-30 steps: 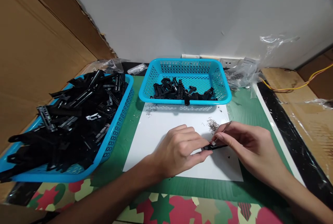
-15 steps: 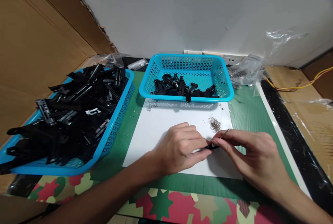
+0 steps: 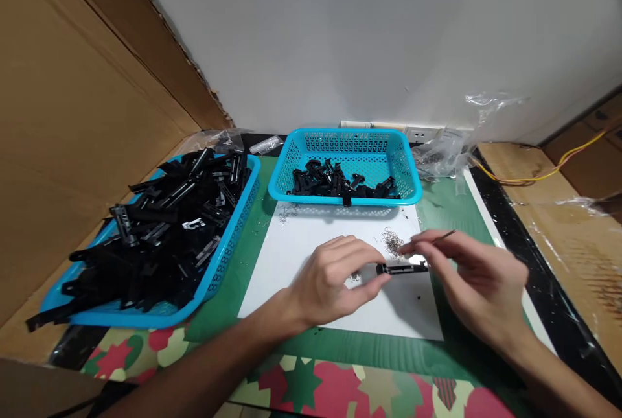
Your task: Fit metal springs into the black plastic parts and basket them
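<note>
My left hand (image 3: 340, 278) pinches one end of a slim black plastic part (image 3: 405, 269) between thumb and forefinger. The part lies level just above a white sheet (image 3: 296, 275). A thin dark rod-like tool (image 3: 444, 236) is gripped in the closed fingers of my right hand (image 3: 479, 275); its tip is hard to make out. Those fingertips are beside a pile of tiny bent wire pieces, perhaps springs (image 3: 391, 241), behind the black part. Under my left hand a second cluster of wire bits (image 3: 356, 275) shows through the gap between thumb and finger.
At the left stands a blue basket (image 3: 228, 236) heaped with black plastic parts. Another blue basket (image 3: 345, 200) at the back holds fewer. Plastic bags (image 3: 437, 155), a wall socket (image 3: 418, 137) and yellow cable (image 3: 564, 162) are at the back right. Cardboard (image 3: 97, 68) rises on the left.
My right hand has moved off the black part to the wire pile. The part now shows along its length in my left hand. The camera view has shifted a little.
</note>
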Available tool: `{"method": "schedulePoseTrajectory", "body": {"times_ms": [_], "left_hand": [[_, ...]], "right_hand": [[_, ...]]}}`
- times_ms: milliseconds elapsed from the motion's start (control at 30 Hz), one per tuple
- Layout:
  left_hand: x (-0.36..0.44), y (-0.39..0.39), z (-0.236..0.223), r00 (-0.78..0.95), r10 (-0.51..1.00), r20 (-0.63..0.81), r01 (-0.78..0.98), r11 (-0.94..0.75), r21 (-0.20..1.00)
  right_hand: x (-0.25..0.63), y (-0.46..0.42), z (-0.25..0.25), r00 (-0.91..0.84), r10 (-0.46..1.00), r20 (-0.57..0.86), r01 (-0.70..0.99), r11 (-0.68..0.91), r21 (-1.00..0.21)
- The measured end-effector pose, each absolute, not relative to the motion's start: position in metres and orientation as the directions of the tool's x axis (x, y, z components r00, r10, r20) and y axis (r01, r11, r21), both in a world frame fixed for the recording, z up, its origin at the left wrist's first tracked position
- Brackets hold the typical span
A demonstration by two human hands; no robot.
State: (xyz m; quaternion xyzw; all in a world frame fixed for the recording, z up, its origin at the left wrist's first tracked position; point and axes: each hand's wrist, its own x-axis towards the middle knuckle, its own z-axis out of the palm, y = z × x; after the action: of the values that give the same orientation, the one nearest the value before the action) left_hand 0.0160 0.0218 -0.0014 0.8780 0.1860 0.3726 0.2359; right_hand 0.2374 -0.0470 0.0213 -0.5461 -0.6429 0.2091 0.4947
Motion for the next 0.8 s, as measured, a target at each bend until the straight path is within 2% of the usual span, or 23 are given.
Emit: {"method": "schedulePoseTrajectory", "body": {"times_ms": [67,133,233,333,433,500,600,700,800], "left_hand": [[0.016,0.019,0.001,0.623,0.529,0.577,0.148,-0.803,0.577],[0.014,0.018,0.005,0.587,0.554,0.590,0.146,-0.789,0.596],[0.009,0.024,0.017,0.452,0.609,0.652,0.213,-0.783,0.585],[0.000,0.042,0.037,0.246,0.660,0.710,0.418,-0.733,0.536],[-0.014,0.064,0.055,0.080,0.686,0.723,0.618,-0.603,0.504],[-0.023,0.076,0.059,0.027,0.700,0.714,0.724,-0.506,0.468],[-0.035,0.085,0.054,0.060,0.767,0.639,0.831,-0.393,0.394],[-0.041,0.087,0.044,0.145,0.838,0.527,0.876,-0.356,0.325],[-0.042,0.085,0.040,0.166,0.864,0.475,0.878,-0.349,0.327]], "right_hand": [[0.247,-0.042,0.021,0.268,0.862,0.430,0.476,0.269,-0.837],[0.255,-0.035,0.020,0.362,0.820,0.443,0.462,0.255,-0.849],[0.260,-0.027,0.017,0.381,0.817,0.432,0.438,0.251,-0.863],[0.260,-0.023,0.015,0.351,0.834,0.426,0.440,0.255,-0.861],[0.257,-0.025,0.015,0.272,0.842,0.466,0.525,0.276,-0.805],[0.256,-0.028,0.015,0.190,0.835,0.516,0.599,0.319,-0.735],[0.256,-0.033,0.017,0.014,0.786,0.618,0.695,0.437,-0.571],[0.257,-0.038,0.018,-0.167,0.725,0.668,0.740,0.540,-0.401],[0.257,-0.040,0.018,-0.299,0.707,0.641,0.719,0.609,-0.336]]}}
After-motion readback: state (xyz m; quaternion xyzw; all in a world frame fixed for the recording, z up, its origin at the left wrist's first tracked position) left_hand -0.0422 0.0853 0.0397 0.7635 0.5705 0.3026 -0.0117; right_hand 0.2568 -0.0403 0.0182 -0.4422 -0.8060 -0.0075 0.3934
